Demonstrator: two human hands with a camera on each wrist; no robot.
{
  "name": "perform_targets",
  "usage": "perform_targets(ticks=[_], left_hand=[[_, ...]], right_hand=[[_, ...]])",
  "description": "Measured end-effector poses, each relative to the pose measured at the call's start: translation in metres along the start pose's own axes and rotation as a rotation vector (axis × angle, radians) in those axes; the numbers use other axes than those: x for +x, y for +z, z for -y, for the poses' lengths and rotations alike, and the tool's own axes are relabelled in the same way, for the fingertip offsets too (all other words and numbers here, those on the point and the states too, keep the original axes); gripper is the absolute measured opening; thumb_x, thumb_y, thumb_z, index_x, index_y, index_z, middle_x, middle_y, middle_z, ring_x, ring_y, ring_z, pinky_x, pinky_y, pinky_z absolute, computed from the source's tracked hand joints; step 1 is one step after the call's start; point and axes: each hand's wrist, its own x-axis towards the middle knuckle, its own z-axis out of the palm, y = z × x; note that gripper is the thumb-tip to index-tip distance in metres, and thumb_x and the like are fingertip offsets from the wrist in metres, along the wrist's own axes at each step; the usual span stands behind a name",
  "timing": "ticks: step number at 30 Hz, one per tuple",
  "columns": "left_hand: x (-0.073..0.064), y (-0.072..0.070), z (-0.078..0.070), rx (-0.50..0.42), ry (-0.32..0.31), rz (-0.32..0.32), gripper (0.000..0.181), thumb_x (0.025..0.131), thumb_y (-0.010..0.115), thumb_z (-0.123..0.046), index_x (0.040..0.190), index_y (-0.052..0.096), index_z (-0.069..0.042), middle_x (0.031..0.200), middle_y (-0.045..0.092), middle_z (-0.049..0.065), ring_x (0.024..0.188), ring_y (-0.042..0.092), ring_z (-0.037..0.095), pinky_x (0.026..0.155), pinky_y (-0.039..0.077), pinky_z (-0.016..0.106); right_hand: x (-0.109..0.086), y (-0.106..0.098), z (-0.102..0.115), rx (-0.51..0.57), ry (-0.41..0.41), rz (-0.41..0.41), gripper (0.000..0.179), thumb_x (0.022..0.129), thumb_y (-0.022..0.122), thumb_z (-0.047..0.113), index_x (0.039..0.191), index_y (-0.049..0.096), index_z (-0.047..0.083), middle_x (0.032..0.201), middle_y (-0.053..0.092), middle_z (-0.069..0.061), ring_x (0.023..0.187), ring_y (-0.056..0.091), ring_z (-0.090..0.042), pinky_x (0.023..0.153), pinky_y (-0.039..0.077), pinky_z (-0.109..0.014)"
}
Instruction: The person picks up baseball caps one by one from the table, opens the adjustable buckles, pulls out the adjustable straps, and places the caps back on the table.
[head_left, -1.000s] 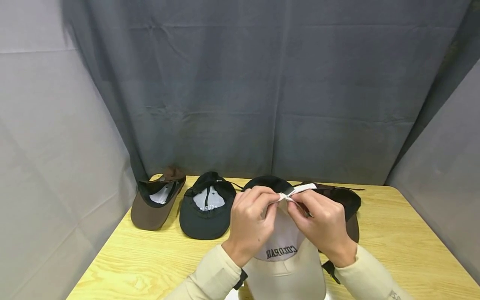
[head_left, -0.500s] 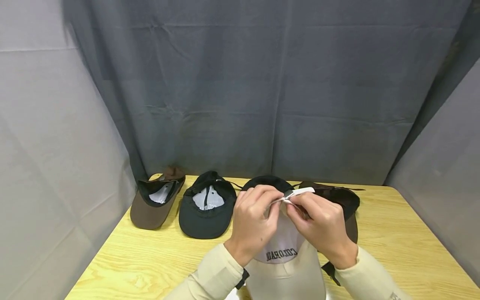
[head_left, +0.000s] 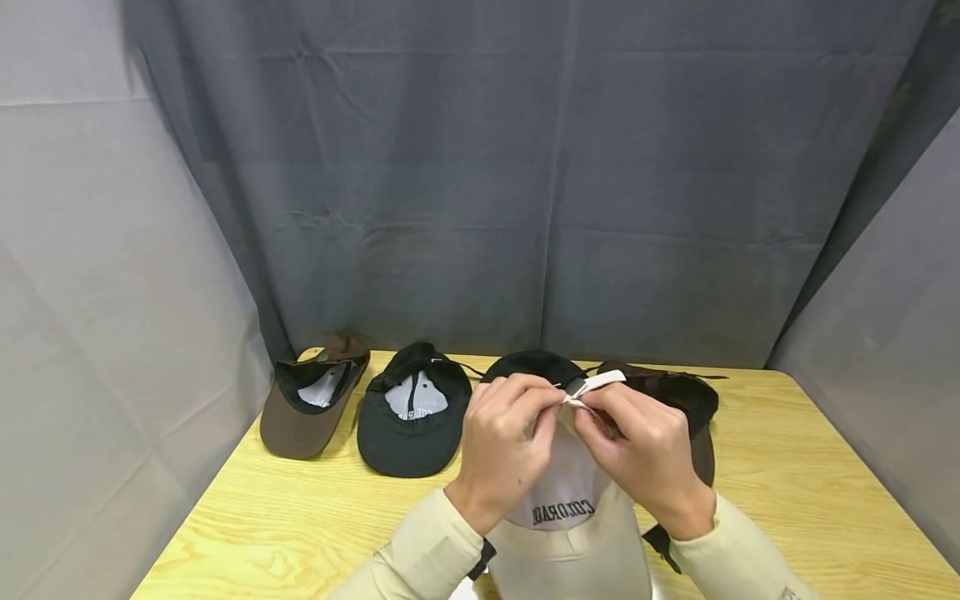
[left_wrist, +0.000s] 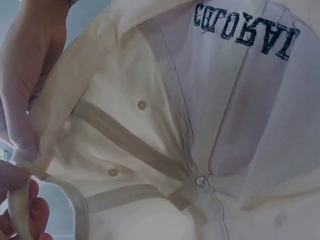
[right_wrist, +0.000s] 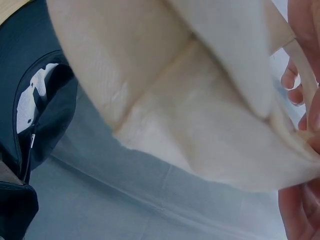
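A cream baseball cap (head_left: pixel 570 550) hangs low in front of me, its inside towards me and its brim down. Dark lettering (left_wrist: pixel 245 30) shows reversed inside the crown. With finger and thumb, my left hand (head_left: pixel 504 454) pinches the cap's back strap (left_wrist: pixel 20 210) on one side. My right hand (head_left: pixel 651 446) pinches it close by, the fingertips of both hands nearly meeting. A loose pale strap end (head_left: pixel 606 380) sticks out past the right fingers. From the right wrist, the crown's outside (right_wrist: pixel 165 100) fills much of the view. Fingers partly hide where the strap pieces cross.
Along the back of the wooden table (head_left: pixel 810 483) lie a brown cap (head_left: pixel 302 429) and a black cap (head_left: pixel 408 448) at left. Another black cap (head_left: pixel 532 362) and a brown cap (head_left: pixel 703 457) are partly behind my hands. A grey curtain (head_left: pixel 412 183) hangs behind.
Both hands keep their pinch on the strap near the same spot. The loose strap end dips slightly, then rises again, and the fingers shift a little.
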Motion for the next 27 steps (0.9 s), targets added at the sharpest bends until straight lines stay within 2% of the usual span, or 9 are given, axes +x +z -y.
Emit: perform_targets(ticks=[5,13,27], left_hand=[[-0.0031,-0.0002,0.0015,0.008,-0.009,0.004,0.008,0.082,0.076,-0.009,0.083,0.076,-0.017,0.084,0.072,-0.007,0.075,0.066,0.009,0.067,0.044,0.023],[-0.0011,0.0009,0.0008,0.014,-0.016,0.032,0.01,0.084,0.072,-0.008,0.088,0.075,-0.017,0.089,0.072,-0.008,0.077,0.065,0.01,0.068,0.044,0.023],[-0.0017,0.0023,0.0005,0.04,0.003,0.032,0.011,0.082,0.074,-0.008,0.086,0.077,-0.017,0.083,0.071,-0.008,0.073,0.064,0.008,0.068,0.043,0.022]], right_hand=[[-0.0025,0.0012,-0.0005,-0.009,0.042,0.012,0.029,0.096,0.053,0.024,0.075,0.067,0.01,0.065,0.06,0.006,0.053,0.047,-0.003,0.051,0.04,-0.018],[-0.0032,0.0034,0.0003,0.012,0.015,0.006,0.034,0.099,0.052,0.027,0.075,0.068,0.009,0.068,0.062,0.006,0.053,0.047,-0.003,0.052,0.041,-0.018],[-0.0059,0.0049,0.0005,-0.005,0.03,0.006,0.033,0.098,0.053,0.027,0.075,0.068,0.009,0.065,0.061,0.006,0.052,0.048,-0.004,0.051,0.041,-0.019]])
